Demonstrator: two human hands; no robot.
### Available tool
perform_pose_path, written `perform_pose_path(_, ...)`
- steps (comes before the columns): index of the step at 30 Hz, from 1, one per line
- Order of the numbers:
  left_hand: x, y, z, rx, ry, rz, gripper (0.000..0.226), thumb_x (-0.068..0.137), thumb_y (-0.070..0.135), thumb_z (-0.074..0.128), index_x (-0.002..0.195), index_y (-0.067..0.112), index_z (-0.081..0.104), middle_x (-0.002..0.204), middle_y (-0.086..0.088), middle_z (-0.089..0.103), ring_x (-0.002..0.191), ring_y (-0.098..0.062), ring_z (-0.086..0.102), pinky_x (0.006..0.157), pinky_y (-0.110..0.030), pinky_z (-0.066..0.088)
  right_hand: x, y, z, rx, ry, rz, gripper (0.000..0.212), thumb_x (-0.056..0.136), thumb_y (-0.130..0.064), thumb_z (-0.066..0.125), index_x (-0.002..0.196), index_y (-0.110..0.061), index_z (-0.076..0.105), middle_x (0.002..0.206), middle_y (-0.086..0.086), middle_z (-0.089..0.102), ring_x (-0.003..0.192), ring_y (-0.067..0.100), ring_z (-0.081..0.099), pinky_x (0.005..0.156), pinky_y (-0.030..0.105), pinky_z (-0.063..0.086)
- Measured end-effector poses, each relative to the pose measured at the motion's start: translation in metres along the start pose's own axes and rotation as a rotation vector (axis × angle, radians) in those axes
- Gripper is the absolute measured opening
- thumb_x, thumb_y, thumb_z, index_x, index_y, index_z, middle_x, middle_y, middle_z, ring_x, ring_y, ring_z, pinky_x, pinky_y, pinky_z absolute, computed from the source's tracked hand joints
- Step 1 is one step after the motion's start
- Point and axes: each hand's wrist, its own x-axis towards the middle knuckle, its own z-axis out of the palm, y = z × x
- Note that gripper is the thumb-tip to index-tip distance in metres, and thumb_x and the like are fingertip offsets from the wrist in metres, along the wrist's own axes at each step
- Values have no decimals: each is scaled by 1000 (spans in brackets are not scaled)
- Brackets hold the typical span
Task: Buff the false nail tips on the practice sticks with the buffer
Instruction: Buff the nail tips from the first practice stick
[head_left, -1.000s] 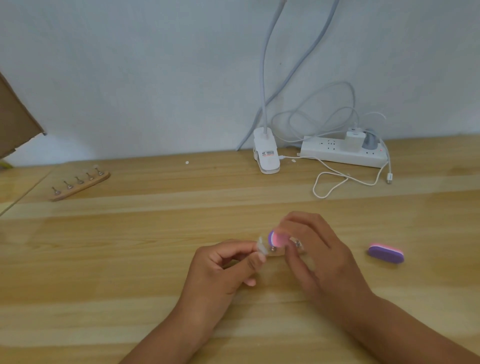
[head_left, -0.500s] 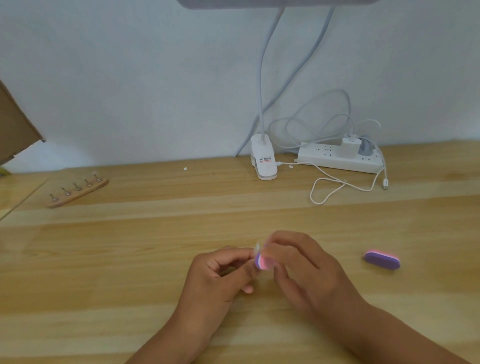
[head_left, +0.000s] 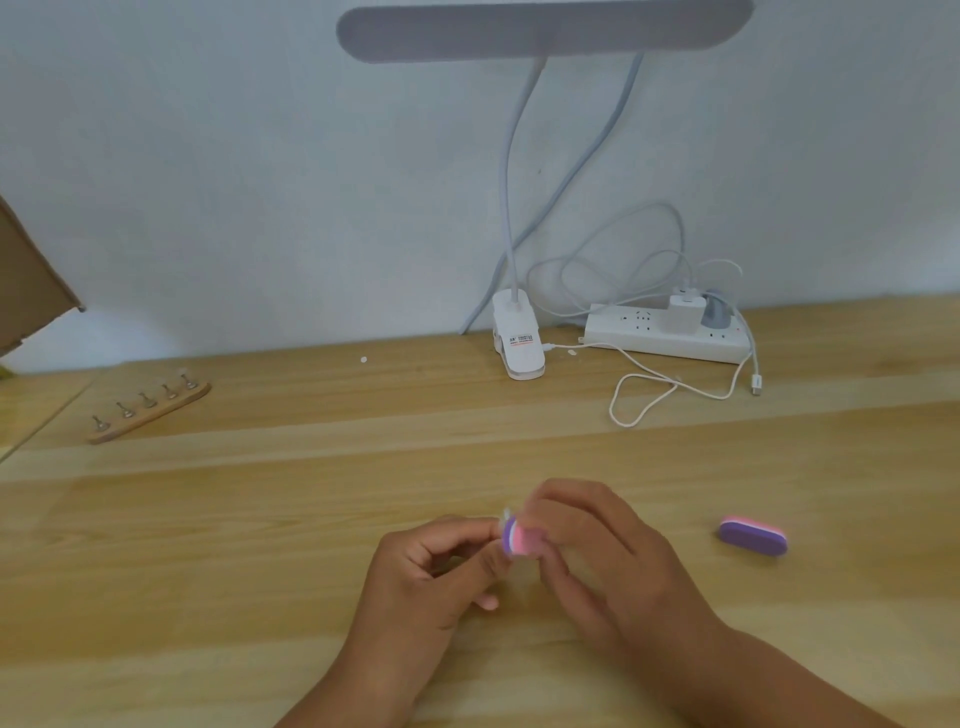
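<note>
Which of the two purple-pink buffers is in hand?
The centre buffer, pinched by the right hand, beside the nail tip the left hand holds. The spare buffer lies alone on the table, further right.

The table (head_left: 260, 545) is pale wood, smooth with a soft shine, and the little rack (head_left: 171, 409) on it is wood too, with shiny metal pegs (head_left: 148, 400). The lamp clip (head_left: 519, 345), the power strip (head_left: 670, 340) and the cables (head_left: 626, 424) are smooth white plastic, while the box flap (head_left: 31, 280) is dull brown cardboard and the wall (head_left: 208, 156) is flat and matt. The buffer (head_left: 511, 540) pinched in the right hand (head_left: 608, 561) and the spare buffer (head_left: 753, 536) both look like soft, dull foam.
</note>
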Motion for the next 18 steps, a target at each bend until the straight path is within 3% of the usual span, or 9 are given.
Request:
perform_pose_path(2,0,1,1,1,-11,2,18,66,12,84,83,14,81,86,-13,74,64,-12,62,52,-22,50,-2,-1,0,-31,-47,-58,29,90,3,60,113,-14,62,113,8,63,96,20,64,81,29,53)
perform_pose_path(5,-1,0,2,-14,6,-10,17,69,18,80,85,12,80,89,-13,75,72,-13,64,54,-23,52,-1,3,-1,-81,-14,39,22,91,-1,54,105,-10,69,110,8,63,93,19,63,77,29,52)
perform_pose_path(7,-2,0,2,-28,19,-16,19,69,18,75,86,9,80,89,-14,75,73,-13,63,54,-23,52,2,2,-1,-63,26,85,24,90,-3,54,108,-15,63,110,7,62,94,18,63,77,30,53)
perform_pose_path(11,-2,3,1,-5,-17,-12,20,65,14,87,84,13,80,84,-10,75,66,-11,63,53,-21,50,-1,-2,0,-38,-39,-70,27,89,1,60,111,-14,62,111,9,64,95,22,64,82,29,53)
perform_pose_path(14,-2,2,1,-17,-5,-16,16,70,17,80,85,11,80,88,-12,75,66,-10,62,54,-20,51,-1,2,0,-91,-17,18,23,88,0,57,106,-9,68,109,9,64,92,22,64,75,33,54)
perform_pose_path(18,-3,4,2,-23,-5,-15,21,68,23,74,86,13,80,88,-10,75,68,-10,62,55,-20,51,1,1,0,-41,26,31,27,90,-4,56,113,-18,57,109,7,63,96,18,62,80,30,54)
